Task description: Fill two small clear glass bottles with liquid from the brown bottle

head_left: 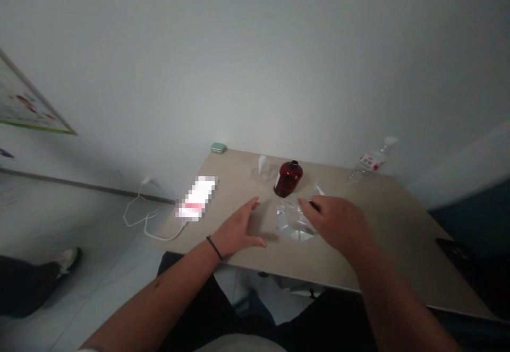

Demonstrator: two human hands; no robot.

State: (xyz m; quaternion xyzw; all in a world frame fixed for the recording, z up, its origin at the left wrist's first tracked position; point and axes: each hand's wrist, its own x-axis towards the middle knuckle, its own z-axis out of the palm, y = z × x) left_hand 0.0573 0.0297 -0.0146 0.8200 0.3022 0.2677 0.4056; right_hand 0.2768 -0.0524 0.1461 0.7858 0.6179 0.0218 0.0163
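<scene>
My left hand (238, 228) lies on the beige table (390, 219), fingers stretched out and empty, just left of a crumpled clear plastic bag (294, 222). My right hand (337, 224) hovers over the bag's right edge, with fingers curled around something small and dark that I cannot make out. A dark red bottle (288, 178) with a black neck stands upright just behind the bag. A black band circles my left wrist.
A phone (196, 198) with a white cable lies at the table's left edge. A small clear container (263, 170) stands left of the red bottle, a green case (218, 147) at the far corner, a clear water bottle (368, 163) at the back right. Another person's shoe (67, 259) shows on the floor at left.
</scene>
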